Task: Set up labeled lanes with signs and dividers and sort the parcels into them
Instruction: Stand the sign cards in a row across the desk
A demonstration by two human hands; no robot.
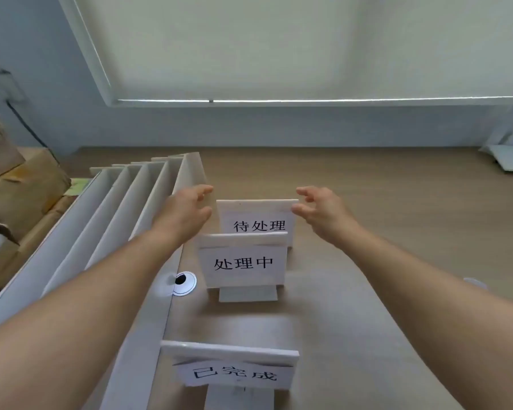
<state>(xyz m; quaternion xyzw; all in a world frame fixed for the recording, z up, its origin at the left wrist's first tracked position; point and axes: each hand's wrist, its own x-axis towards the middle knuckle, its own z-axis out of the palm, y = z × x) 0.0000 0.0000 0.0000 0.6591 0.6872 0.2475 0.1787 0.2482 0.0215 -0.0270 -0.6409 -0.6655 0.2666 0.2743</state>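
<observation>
Both hands hover spread at the far sign (259, 223), left hand (187, 211) and right hand (320, 213) flanking its top edge, holding nothing; white dividers (125, 196) stand left on the tabletop (367, 232).

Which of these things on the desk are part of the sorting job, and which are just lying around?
Part of the job:
three standing signs: far sign, middle sign, near sign
white divider boards
brown parcels
left hand and right hand, open beside the far sign

Just lying about:
cable grommet
white papers
</observation>
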